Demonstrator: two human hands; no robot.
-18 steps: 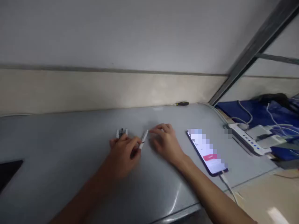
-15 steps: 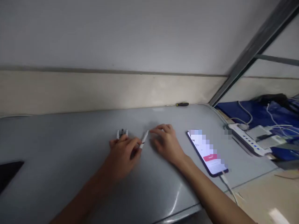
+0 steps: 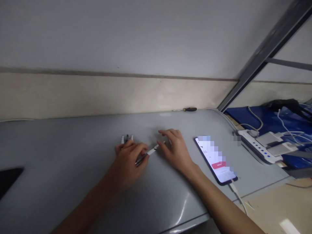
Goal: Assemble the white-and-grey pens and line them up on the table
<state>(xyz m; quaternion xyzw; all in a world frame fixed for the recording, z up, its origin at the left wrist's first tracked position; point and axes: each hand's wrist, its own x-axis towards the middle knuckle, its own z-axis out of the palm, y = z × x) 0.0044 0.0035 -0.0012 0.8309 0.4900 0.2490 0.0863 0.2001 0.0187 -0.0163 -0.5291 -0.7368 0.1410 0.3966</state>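
Fingers (image 3: 144, 147) of the left hand (image 3: 129, 159) pinch a slim, perhaps plastic stick (image 3: 151, 151); the right hand (image 3: 177, 150) curves partly open beside it.

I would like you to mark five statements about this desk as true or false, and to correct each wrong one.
1. The left hand holds a slim white piece. True.
2. The phone lies with its screen down. False: its lit screen faces up.
3. A white cable is plugged into the phone. True.
4. The power strip is on the left of the phone. False: it is on the right.
5. The screwdriver lies near the wall. True.
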